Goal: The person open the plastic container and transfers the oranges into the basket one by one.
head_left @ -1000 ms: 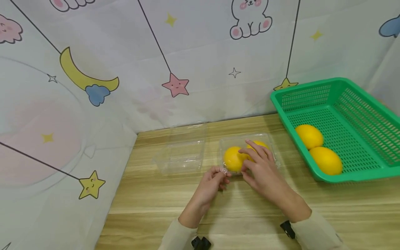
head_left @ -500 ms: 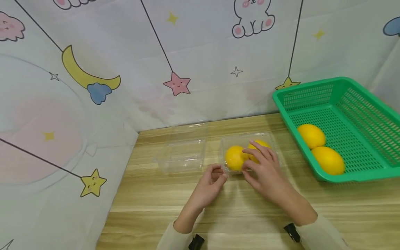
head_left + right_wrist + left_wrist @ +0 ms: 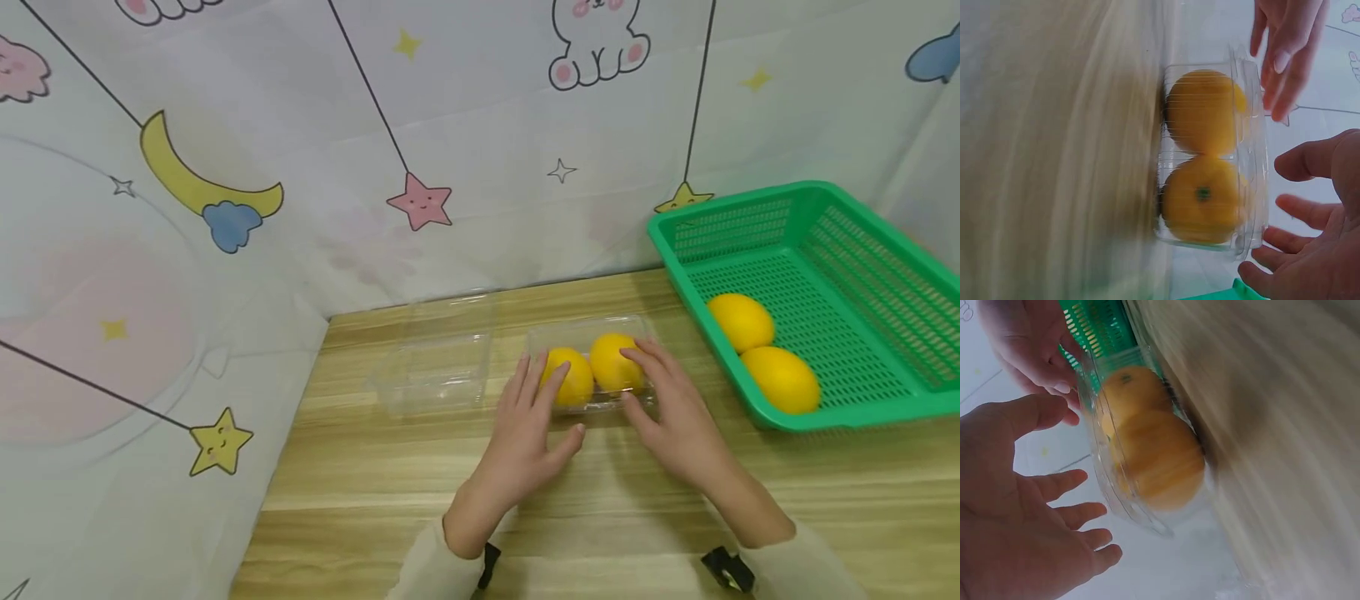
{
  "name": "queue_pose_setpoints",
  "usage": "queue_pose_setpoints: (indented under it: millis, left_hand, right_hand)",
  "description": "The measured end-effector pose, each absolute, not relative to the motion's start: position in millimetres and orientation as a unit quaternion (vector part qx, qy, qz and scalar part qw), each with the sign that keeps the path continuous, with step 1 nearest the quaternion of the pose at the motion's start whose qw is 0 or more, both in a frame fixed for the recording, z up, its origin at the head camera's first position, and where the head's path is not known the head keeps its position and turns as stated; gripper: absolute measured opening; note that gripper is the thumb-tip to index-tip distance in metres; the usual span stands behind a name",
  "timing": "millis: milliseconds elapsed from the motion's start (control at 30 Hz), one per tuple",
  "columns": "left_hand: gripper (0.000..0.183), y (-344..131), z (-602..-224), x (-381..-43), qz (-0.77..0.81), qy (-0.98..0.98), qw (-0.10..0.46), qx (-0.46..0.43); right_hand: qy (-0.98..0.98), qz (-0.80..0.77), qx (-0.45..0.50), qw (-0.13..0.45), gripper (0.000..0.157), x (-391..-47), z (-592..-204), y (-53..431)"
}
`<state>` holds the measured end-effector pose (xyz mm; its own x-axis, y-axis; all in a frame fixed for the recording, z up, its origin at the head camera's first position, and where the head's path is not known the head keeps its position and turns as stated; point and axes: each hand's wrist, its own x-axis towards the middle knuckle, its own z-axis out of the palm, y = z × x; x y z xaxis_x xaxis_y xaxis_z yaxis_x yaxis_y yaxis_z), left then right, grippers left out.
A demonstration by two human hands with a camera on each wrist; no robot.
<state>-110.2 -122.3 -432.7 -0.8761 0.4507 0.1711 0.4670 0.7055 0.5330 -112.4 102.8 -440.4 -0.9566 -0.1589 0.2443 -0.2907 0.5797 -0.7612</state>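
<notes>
A clear plastic clamshell box [image 3: 562,333] sits on the wooden table with two oranges inside, a left orange [image 3: 576,383] and a right orange [image 3: 611,364]. In the right wrist view its lid lies over the fruit, along the box rim [image 3: 1254,206]. My left hand [image 3: 525,442] is spread over the box's left end, its fingers straight and holding nothing; the left wrist view shows a gap to the lid. At the right end, my right hand [image 3: 678,421] has loosely bent, parted fingers close to the lid edge; whether they touch it is unclear.
A second clear clamshell [image 3: 442,371] stands with its lid up, left of the box. On the right, a green plastic basket [image 3: 847,419] holds a rear orange [image 3: 741,323] and a front orange [image 3: 782,381]. Behind the table hangs a printed cloth [image 3: 495,125].
My left hand has left the box's front left corner, where its fingers were bent, and spread over the left end. My right hand has shifted rightward from the lid's middle to the right end.
</notes>
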Motion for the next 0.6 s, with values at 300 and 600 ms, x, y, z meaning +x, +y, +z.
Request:
queue_pose_setpoints:
  millis: [300, 600]
  left_hand:
    - [0.068, -91, -426, -123, -0.185, -0.941, 0.009, -0.283]
    - [0.072, -69, -429, -134, -0.105, -0.949, 0.010, -0.297]
  right_hand:
    - [-0.852, 0.516, 0.080, 0.038, 0.067, -108, -451, 125]
    - [-0.795, 0.602, -0.016, -0.071, 0.060, -107, -461, 142]
